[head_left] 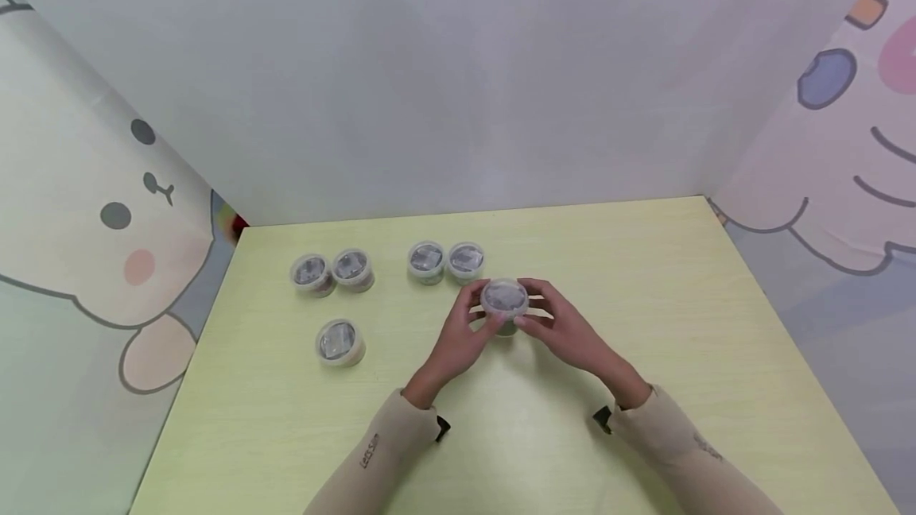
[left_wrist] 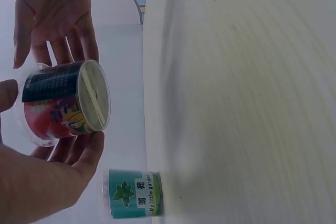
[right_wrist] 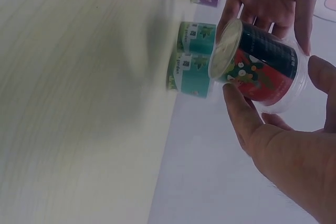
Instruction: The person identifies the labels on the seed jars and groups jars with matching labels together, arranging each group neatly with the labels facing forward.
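A small lidded plastic cup (head_left: 505, 297) is held between both hands above the table. Its wrap, red with a dark blue panel, shows on the cup (left_wrist: 55, 100) in the left wrist view. My left hand (head_left: 458, 337) grips the left side, thumb near the lid and fingers around the far wall. From the right, my right hand (head_left: 569, 335) holds the same cup (right_wrist: 265, 74) with thumb and fingertips. Just behind stand two lidded cups, a left one (head_left: 426, 262) and a right one (head_left: 466, 261), with green labels in the right wrist view.
Two more lidded cups, one (head_left: 312, 274) beside another (head_left: 353, 269), stand at the table's back left. A single cup (head_left: 339, 342) sits nearer on the left. The pale yellow table (head_left: 644, 276) meets a grey-white wall (head_left: 458, 102) behind and cartoon-printed side panels.
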{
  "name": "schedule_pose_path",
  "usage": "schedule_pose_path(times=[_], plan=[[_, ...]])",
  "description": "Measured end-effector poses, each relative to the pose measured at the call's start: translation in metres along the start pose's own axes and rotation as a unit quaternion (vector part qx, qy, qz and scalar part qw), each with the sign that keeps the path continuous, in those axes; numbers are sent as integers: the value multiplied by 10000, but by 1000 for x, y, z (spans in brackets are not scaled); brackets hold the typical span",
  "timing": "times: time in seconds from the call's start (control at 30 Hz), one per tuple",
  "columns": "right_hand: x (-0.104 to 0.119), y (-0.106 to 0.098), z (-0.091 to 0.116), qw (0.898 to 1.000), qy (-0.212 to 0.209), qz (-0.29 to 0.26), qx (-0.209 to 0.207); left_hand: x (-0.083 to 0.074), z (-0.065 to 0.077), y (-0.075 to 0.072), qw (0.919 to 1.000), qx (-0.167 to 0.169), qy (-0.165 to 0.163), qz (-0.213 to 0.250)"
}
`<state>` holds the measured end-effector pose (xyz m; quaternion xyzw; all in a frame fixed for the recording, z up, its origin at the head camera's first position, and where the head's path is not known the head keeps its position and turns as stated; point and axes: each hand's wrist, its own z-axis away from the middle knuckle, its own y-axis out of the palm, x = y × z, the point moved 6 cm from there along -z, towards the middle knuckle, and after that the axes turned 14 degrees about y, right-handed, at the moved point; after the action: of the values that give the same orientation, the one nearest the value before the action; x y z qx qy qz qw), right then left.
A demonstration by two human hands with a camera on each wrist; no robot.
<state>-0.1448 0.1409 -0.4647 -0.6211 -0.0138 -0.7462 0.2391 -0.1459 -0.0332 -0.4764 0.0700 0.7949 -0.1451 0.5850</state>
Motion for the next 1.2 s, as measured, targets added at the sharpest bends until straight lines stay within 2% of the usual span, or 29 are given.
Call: schedule_pose_path(times=[0.17,0.37,0.63,0.87,1.2], plan=[[2,2,-3,9997,89,68,-233,-2,0,-1,9999,-115,-18,29],[4,4,-5,9994,120,107,-312,-1,1,-2,9999,-63,-103,43],[2,4,-2,9998,182,80,-60,-1,2,-7,9998,83,-66,159],[0,6,1,9996,218,-42,184,-1,3,-5,9986,304,-172,400],[2,12,2,9990,355,-207,-145,-2,4,-5,9992,-283,-237,171]])
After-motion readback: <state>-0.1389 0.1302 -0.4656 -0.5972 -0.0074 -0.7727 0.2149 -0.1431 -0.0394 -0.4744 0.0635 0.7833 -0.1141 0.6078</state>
